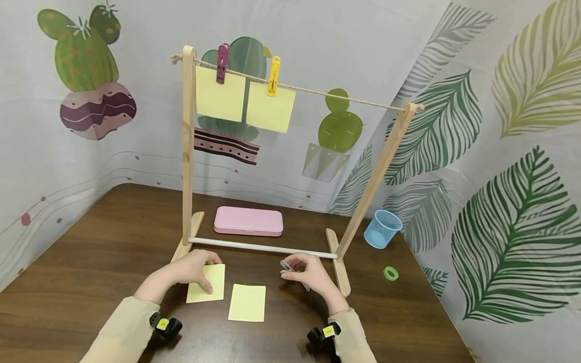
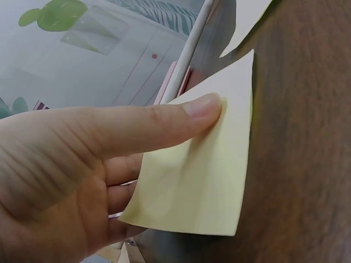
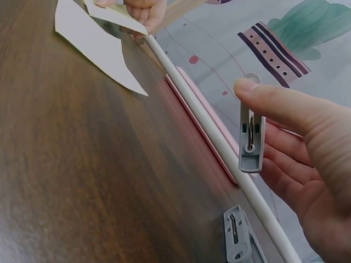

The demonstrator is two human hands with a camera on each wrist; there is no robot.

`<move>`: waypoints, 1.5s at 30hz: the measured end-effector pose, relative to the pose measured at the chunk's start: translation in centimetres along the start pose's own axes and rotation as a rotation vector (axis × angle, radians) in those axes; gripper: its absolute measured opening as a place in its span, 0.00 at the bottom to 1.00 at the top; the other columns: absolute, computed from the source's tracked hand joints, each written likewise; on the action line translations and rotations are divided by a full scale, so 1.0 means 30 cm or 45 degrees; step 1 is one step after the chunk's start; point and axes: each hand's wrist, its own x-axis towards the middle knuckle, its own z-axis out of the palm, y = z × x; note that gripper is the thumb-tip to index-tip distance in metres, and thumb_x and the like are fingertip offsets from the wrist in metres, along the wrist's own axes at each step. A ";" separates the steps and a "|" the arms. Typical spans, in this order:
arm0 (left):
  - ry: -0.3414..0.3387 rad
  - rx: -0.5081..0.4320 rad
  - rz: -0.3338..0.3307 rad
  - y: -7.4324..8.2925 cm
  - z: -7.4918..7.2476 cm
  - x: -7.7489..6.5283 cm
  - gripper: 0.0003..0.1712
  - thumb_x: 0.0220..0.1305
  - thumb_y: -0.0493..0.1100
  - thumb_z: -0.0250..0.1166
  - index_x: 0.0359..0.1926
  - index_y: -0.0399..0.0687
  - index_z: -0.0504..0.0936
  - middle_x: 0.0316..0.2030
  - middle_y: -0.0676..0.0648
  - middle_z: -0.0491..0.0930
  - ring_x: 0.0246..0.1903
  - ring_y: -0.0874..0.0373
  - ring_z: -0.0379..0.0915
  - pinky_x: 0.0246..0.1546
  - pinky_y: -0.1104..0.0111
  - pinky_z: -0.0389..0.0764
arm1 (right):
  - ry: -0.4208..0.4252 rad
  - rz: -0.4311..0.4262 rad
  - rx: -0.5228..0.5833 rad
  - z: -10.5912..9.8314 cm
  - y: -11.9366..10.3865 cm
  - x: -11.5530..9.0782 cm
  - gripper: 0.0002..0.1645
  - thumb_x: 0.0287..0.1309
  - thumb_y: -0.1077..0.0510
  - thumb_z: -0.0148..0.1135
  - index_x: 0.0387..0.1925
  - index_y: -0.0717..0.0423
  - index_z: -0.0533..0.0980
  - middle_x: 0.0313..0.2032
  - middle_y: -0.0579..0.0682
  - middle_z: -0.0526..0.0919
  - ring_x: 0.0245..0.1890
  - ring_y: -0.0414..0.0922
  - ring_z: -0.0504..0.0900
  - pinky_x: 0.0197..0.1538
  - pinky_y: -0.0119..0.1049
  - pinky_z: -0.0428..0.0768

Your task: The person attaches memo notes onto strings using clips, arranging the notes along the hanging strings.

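Observation:
My left hand pinches a yellow sticky note, thumb on its front face and fingers behind. In the right wrist view, my right hand holds a grey clothespin between thumb and fingers. A second grey clothespin lies on the table below that hand. Between the two hands, another yellow sticky note lies on the table. Two more yellow notes hang from the rope, one under a purple clothespin and one under a yellow clothespin.
A wooden frame with a white lower bar stands across the table. Behind the bar lies a pink case. At the right are a blue mesh cup and a green tape ring.

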 end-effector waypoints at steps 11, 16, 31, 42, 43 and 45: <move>-0.001 -0.095 0.034 0.003 -0.024 -0.008 0.22 0.47 0.41 0.77 0.43 0.36 0.83 0.38 0.45 0.86 0.39 0.54 0.80 0.38 0.64 0.78 | 0.024 -0.011 0.033 -0.001 -0.013 -0.004 0.20 0.51 0.59 0.74 0.45 0.62 0.80 0.37 0.55 0.85 0.36 0.42 0.80 0.42 0.34 0.80; 0.036 -0.116 -0.016 0.011 -0.035 -0.013 0.18 0.54 0.41 0.73 0.44 0.34 0.83 0.40 0.43 0.85 0.44 0.45 0.81 0.44 0.54 0.81 | -0.002 -0.023 0.024 -0.011 -0.058 -0.012 0.24 0.54 0.63 0.71 0.52 0.70 0.77 0.40 0.61 0.85 0.39 0.51 0.81 0.45 0.41 0.81; 0.013 -0.277 -0.014 0.013 -0.060 -0.016 0.14 0.55 0.41 0.73 0.39 0.36 0.84 0.34 0.47 0.86 0.35 0.58 0.78 0.37 0.64 0.78 | 0.012 -0.062 0.033 -0.007 -0.002 -0.002 0.23 0.54 0.59 0.71 0.51 0.64 0.79 0.38 0.55 0.86 0.37 0.39 0.80 0.44 0.32 0.80; 0.009 -0.270 -0.032 0.033 -0.049 -0.014 0.12 0.54 0.42 0.74 0.37 0.38 0.85 0.31 0.50 0.85 0.32 0.59 0.76 0.33 0.65 0.77 | -0.003 -0.044 0.007 -0.024 -0.097 -0.025 0.19 0.55 0.65 0.69 0.48 0.70 0.79 0.38 0.63 0.85 0.38 0.51 0.82 0.45 0.43 0.82; 0.014 -0.268 -0.030 0.033 -0.048 -0.014 0.12 0.54 0.41 0.74 0.37 0.39 0.85 0.32 0.49 0.85 0.32 0.59 0.77 0.34 0.65 0.77 | -0.008 -0.043 0.005 -0.029 -0.114 -0.028 0.19 0.55 0.65 0.69 0.47 0.71 0.79 0.38 0.63 0.85 0.38 0.52 0.82 0.46 0.43 0.82; 0.031 -0.267 -0.022 0.035 -0.044 -0.011 0.12 0.54 0.41 0.73 0.37 0.38 0.85 0.33 0.49 0.85 0.33 0.59 0.77 0.34 0.65 0.77 | -0.011 -0.049 0.007 -0.038 -0.139 -0.033 0.18 0.54 0.65 0.69 0.46 0.71 0.79 0.37 0.63 0.85 0.38 0.52 0.82 0.45 0.42 0.82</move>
